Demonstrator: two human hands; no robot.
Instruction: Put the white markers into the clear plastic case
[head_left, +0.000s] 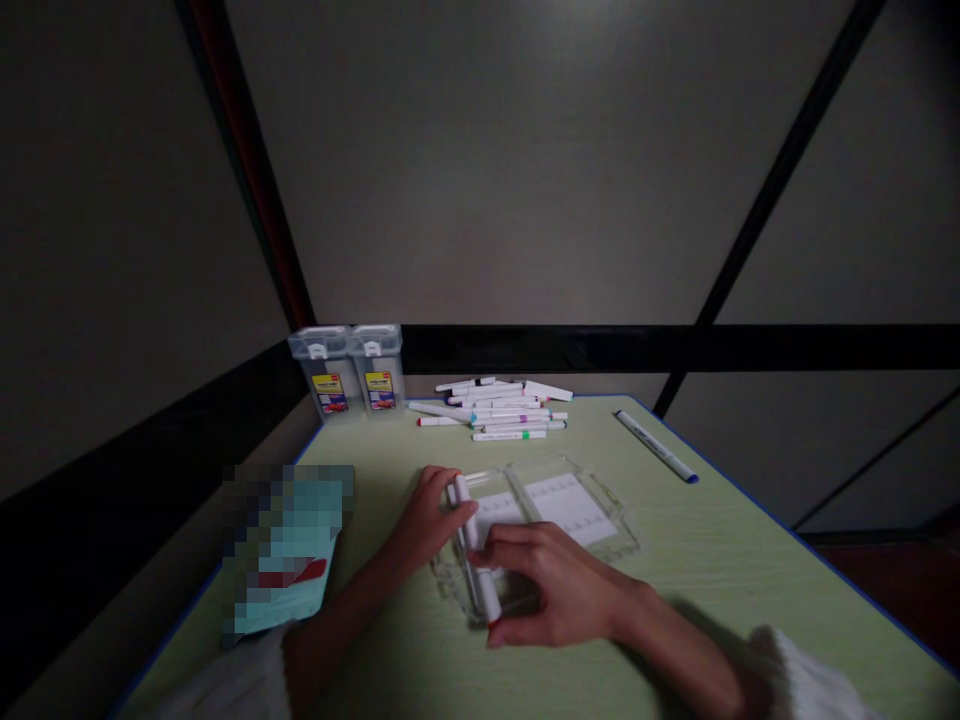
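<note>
A white marker (pixel 477 550) with red-orange ends lies lengthwise over the left half of an open clear plastic case (pixel 626 541). At its far end my left hand (pixel 437 512) grips it between thumb and fingers. My right hand (pixel 559 583) is closed round the near part, its thumb at the red tip. Whether the marker rests in the case or just above it, I cannot tell. White sheets with small printed marks (pixel 570 507) show inside both halves. Part of the case's left half is hidden by my hands.
Behind the case lies a loose pile of white markers (pixel 510 415) with coloured caps. Two lidded clear boxes (pixel 352 375) stand at the back left. A blue-ended marker (pixel 657 446) lies at the right edge of the green table (pixel 750 570), and a teal packet (pixel 296 550), partly pixelated, at the left.
</note>
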